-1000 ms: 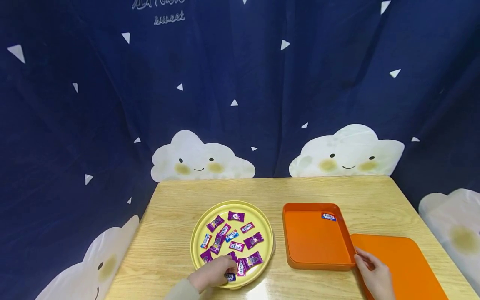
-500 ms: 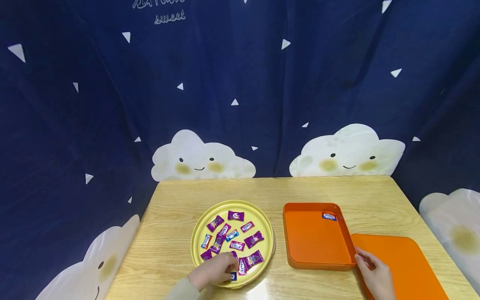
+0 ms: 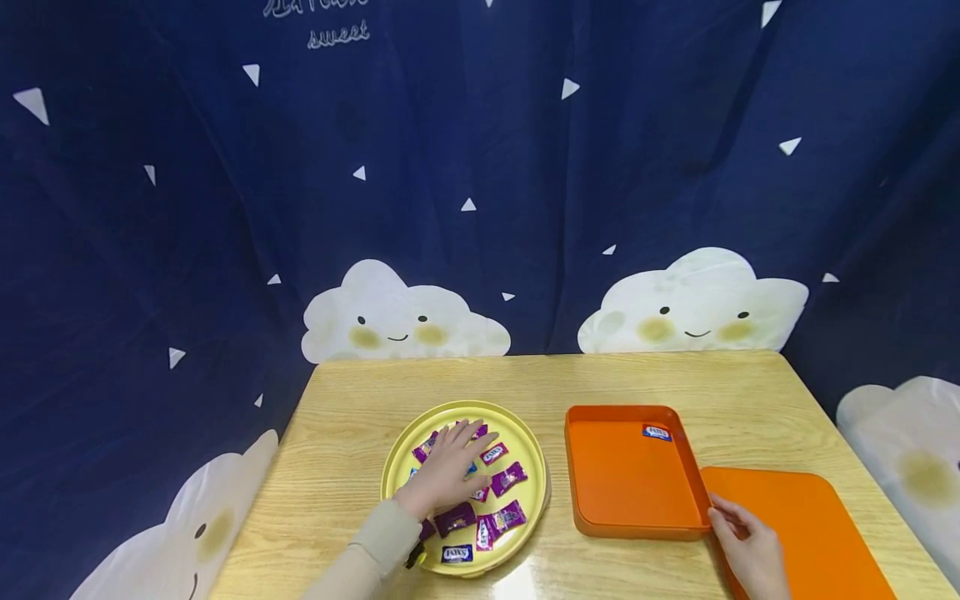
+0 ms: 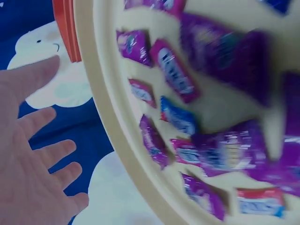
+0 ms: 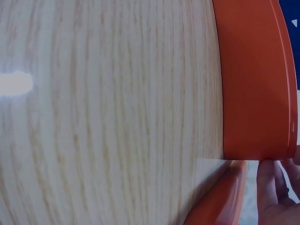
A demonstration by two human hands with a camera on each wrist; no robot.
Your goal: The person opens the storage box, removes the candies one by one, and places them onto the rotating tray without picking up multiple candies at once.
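Observation:
My left hand [image 3: 446,475], fingers spread, is over the round yellow tray [image 3: 528,446] and hides part of its candies. Small wrapped candies lie scattered in it, such as a purple one [image 3: 509,478], a pink one [image 3: 494,453] and a dark blue one [image 3: 457,553] at the near rim. Nothing shows in the left palm [image 4: 33,173] in the left wrist view. With thumb and fingers, my right hand [image 3: 750,550] holds the near right corner of a square orange box [image 3: 637,487]. One red-and-blue candy [image 3: 657,432] lies in its far right corner.
A flat orange lid-like piece [image 3: 817,525] lies right of the box, partly under the right hand. Both containers stand on a wooden table [image 3: 345,417]. Behind it hangs a dark blue curtain [image 3: 525,167] with smiling clouds.
My left hand has left the dark blue candy at the tray's near side, moved toward the tray's far side and spread its fingers. The right hand and box look unchanged.

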